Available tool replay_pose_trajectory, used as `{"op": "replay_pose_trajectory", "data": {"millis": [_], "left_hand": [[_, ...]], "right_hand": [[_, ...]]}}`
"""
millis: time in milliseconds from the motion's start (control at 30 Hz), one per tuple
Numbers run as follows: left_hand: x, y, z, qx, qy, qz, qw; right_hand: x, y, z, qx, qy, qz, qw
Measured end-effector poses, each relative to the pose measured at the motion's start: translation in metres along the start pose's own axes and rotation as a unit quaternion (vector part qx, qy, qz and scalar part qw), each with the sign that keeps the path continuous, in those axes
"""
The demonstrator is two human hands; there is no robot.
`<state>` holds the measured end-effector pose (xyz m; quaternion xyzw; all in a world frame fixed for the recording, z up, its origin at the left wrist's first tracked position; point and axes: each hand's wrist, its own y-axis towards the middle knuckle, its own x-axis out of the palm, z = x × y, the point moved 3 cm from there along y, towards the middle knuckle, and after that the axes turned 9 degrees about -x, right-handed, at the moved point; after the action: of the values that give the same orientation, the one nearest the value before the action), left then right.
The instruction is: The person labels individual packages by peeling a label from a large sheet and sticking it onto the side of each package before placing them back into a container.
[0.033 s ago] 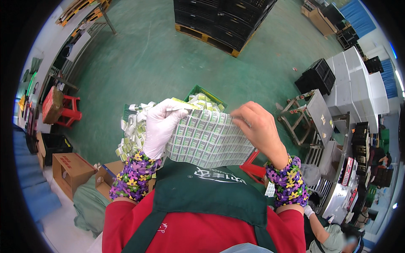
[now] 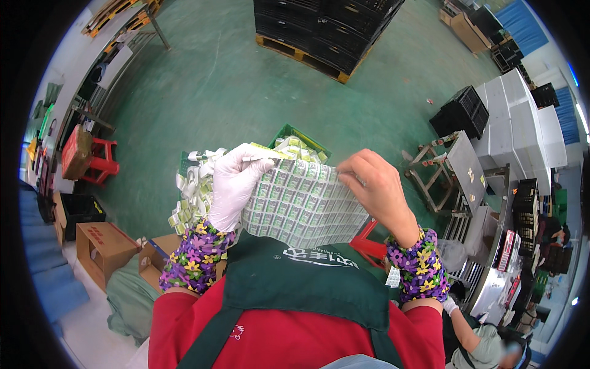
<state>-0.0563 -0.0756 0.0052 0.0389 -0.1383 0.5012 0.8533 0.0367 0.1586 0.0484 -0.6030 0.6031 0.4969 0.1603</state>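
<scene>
A sheet of small green, grey and white labels (image 2: 301, 206) hangs in front of my apron. My left hand (image 2: 232, 187), in a white glove, pinches its upper left edge. Bare, my right hand (image 2: 375, 184) has thumb and fingertips closed at the upper right edge. Just beyond the sheet, a green crate (image 2: 319, 147) holds green-and-white labelled pieces (image 2: 292, 146), partly hidden by my hands and the sheet. More white and yellow-green strips (image 2: 193, 184) lie heaped beside my left hand.
Cardboard boxes (image 2: 104, 252) stand at the left, near a red stool (image 2: 104, 163). Black crates (image 2: 319, 31) are stacked on a pallet ahead. A metal trolley (image 2: 461, 172) and white boxes (image 2: 516, 123) stand at the right. A co-worker (image 2: 491, 347) is at the lower right.
The sheet's lower edge has shifted slightly. Both hands keep nearly the same place and grip.
</scene>
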Motion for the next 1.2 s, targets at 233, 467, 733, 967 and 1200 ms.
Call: {"op": "replay_pose_trajectory", "data": {"millis": [233, 467, 733, 967, 1200], "left_hand": [[0.006, -0.002, 0.003, -0.018, 0.02, -0.013, 1.0], [0.001, 0.008, -0.002, -0.061, -0.041, 0.006, 0.997], [0.007, 0.01, -0.01, 0.09, 0.168, -0.012, 0.982], [0.037, 0.001, -0.002, 0.213, 0.296, -0.071, 0.928], [0.03, -0.019, -0.03, 0.07, 0.206, -0.062, 0.974]], "right_hand": [[0.003, -0.001, 0.006, 0.12, 0.136, -0.069, 0.981], [0.006, -0.015, 0.002, -0.129, -0.069, 0.131, 0.98], [-0.003, 0.019, 0.004, 0.242, 0.497, 0.246, 0.796], [0.022, 0.081, -0.021, 0.265, 0.509, 0.105, 0.812], [0.006, 0.094, -0.01, 0.264, 0.468, 0.185, 0.823]]}}
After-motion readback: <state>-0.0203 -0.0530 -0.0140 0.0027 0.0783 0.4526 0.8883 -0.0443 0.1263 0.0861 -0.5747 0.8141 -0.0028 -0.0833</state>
